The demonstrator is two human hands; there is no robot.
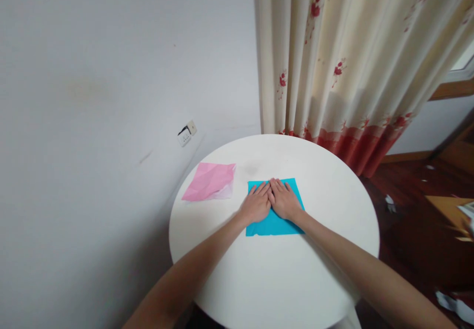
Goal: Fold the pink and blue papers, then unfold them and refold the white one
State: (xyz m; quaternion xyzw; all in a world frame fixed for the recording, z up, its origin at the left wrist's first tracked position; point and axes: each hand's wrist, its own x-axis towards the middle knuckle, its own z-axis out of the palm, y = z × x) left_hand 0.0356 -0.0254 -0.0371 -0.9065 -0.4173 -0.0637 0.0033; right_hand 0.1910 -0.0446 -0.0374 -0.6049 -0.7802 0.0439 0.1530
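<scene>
Seen from the head camera: round white table (314,250) set against a pale wall, with a cream curtain (351,62) printed with red flowers hanging behind it.

Near the middle of the tabletop, a turquoise paper sheet (276,225), lying flat and roughly square to the viewer.

Left hand (256,204) resting palm down on the sheet's left half, fingers stretched out and close together, gripping nothing. Right hand (283,201) pressed flat on the right half in the same way, fingers extended, holding nothing. Index fingers of the 2 hands touching or almost touching along the sheet's centre line, fingertips pointing toward the far edge. Both bare forearms reaching in from the near rim.

To the left, well apart from the turquoise sheet, a pink paper sheet (208,183), creased and partly folded, with a paler layer showing at its near right corner.

On the wall left of the table, a white wall socket (187,134). On the right, dark wooden floor (414,230) with scattered scraps of paper.
</scene>
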